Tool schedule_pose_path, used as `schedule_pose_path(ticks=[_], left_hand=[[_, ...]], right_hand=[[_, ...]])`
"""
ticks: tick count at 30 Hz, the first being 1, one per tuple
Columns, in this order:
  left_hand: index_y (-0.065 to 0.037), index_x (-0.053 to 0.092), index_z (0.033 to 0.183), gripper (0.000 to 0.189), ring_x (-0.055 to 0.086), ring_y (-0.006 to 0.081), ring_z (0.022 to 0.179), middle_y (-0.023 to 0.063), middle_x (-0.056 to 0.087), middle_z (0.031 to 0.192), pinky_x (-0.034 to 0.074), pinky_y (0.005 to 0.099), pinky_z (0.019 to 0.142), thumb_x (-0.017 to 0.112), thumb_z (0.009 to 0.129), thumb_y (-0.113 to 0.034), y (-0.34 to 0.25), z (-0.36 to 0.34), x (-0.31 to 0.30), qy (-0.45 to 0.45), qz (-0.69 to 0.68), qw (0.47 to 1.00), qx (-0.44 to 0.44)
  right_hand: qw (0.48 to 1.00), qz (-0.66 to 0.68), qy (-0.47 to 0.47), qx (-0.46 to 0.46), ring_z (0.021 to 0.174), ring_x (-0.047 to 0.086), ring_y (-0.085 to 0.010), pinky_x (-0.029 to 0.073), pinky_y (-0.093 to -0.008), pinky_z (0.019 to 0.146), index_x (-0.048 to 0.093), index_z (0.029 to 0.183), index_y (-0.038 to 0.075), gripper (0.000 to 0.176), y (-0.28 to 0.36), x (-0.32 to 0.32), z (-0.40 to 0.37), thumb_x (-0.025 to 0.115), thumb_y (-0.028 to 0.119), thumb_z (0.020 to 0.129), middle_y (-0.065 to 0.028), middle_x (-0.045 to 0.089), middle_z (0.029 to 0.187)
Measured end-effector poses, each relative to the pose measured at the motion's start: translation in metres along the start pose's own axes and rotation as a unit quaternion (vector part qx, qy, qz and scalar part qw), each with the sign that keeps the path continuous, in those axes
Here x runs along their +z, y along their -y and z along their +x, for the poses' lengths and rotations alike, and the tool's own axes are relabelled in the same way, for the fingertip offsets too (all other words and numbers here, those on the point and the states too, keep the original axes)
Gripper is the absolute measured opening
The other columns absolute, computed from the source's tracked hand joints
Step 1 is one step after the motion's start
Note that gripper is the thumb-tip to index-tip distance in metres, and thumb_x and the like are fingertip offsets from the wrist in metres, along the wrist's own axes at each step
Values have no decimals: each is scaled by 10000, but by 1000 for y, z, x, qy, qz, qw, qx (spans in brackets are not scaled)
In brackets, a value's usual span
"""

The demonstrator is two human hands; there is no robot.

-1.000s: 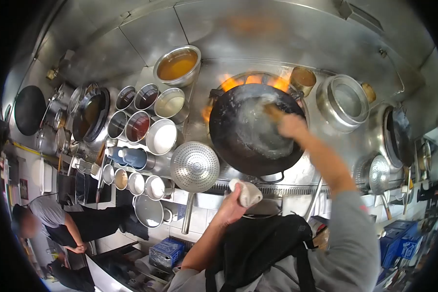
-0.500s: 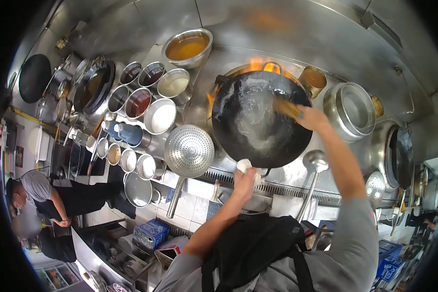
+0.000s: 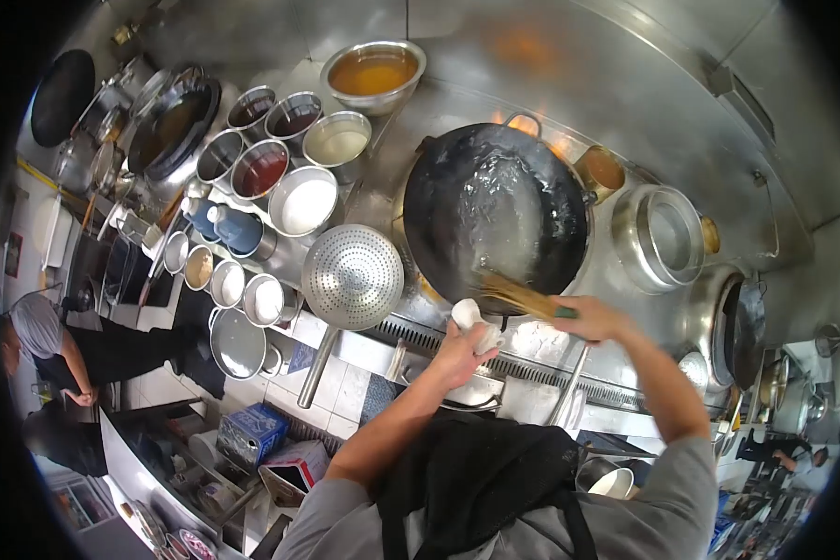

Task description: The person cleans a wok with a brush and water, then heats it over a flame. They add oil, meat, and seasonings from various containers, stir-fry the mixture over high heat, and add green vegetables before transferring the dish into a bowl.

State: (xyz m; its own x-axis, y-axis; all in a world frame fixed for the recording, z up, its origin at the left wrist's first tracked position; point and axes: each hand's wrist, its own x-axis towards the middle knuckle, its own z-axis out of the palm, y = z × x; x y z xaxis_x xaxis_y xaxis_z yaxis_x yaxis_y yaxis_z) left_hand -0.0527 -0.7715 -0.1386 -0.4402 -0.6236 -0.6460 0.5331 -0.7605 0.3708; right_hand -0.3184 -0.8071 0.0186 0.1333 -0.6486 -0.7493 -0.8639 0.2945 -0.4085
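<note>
A large black wok (image 3: 495, 219) sits on a burner with foamy water inside and a little flame showing at its far rim. My right hand (image 3: 590, 317) grips a bamboo wok brush (image 3: 518, 295) whose bristles lie on the near inner wall of the wok. My left hand (image 3: 459, 350) holds a white cloth (image 3: 473, 317) wrapped against the wok's near handle at the front edge.
A perforated strainer ladle (image 3: 353, 277) rests left of the wok. Several steel bowls of sauces and seasonings (image 3: 280, 177) crowd the left. A bowl of amber liquid (image 3: 371, 73) stands at the back. A steel pot (image 3: 658, 238) and a second wok (image 3: 742, 322) are right. A person (image 3: 65, 350) stands far left.
My right hand drew the brush from the wok's far right side to its near edge. My left hand rose to the wok handle with the cloth. The flames shrank.
</note>
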Motion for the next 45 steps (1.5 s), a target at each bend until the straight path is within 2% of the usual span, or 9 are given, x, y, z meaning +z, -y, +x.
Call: schedule_pose_path(ticks=[6,14,19,21,26,30,33,37,45], left_hand=[[-86,439,1369,410,643,282,1126,96,609,1256,566,516,960,620,1004,-125,10,22,-9,15,21,999,-28],[-47,438,1236,341,676,258,1039,119,618,1165,619,480,834,635,958,-68,5,17,-1,-35,64,997,31],[-61,476,1235,273,690,237,993,89,643,1116,626,439,768,597,990,-67,-6,15,2,2,77,996,43],[-48,478,1258,272,691,251,993,103,634,1152,630,433,758,582,1007,-65,5,15,-1,-20,103,994,38],[-48,477,1274,279,685,256,1003,99,625,1163,625,436,807,579,1018,-93,6,15,-13,17,118,991,53],[-53,474,1301,292,644,238,1105,87,593,1235,589,457,925,565,1038,-143,-6,4,-11,60,88,993,49],[-37,479,1302,298,631,239,1124,93,578,1257,584,452,951,562,1044,-160,-4,0,-14,21,71,997,26],[-25,485,1286,295,633,237,1119,94,584,1247,582,453,952,573,1041,-164,0,3,-17,23,52,998,20],[-13,492,1280,329,641,246,1100,110,597,1224,583,448,934,605,1029,-193,-8,1,-11,26,85,995,35]], right_hand=[[961,263,78,-36,576,567,-140,485,-299,475,395,1564,114,724,52,17,71,685,385,958,-91,643,1160],[625,770,-124,3,553,590,-217,483,-336,418,467,1318,214,387,157,35,232,597,406,1008,-78,552,878],[702,708,-70,-19,531,579,-217,492,-362,394,454,1270,231,341,178,55,191,564,433,1019,-92,566,812],[597,788,-152,4,553,597,-226,507,-374,425,475,1291,219,334,149,-2,254,562,399,1023,-84,567,776],[746,644,-172,-2,570,590,-239,500,-343,466,480,1381,217,409,135,31,212,585,367,1016,-109,573,892],[972,211,-98,46,752,700,-296,580,-400,616,449,1516,272,635,83,68,91,659,443,941,-222,665,1152],[978,-113,-173,-22,1041,686,-434,517,-480,984,452,1516,276,658,-39,57,56,651,444,912,-154,668,1301],[936,-142,-285,153,1037,697,-411,548,-508,902,388,1542,180,729,-9,-26,87,632,463,916,-222,721,1094],[965,15,-259,29,1119,638,-481,489,-532,998,388,1540,171,741,60,67,138,654,458,911,-315,676,1147]])
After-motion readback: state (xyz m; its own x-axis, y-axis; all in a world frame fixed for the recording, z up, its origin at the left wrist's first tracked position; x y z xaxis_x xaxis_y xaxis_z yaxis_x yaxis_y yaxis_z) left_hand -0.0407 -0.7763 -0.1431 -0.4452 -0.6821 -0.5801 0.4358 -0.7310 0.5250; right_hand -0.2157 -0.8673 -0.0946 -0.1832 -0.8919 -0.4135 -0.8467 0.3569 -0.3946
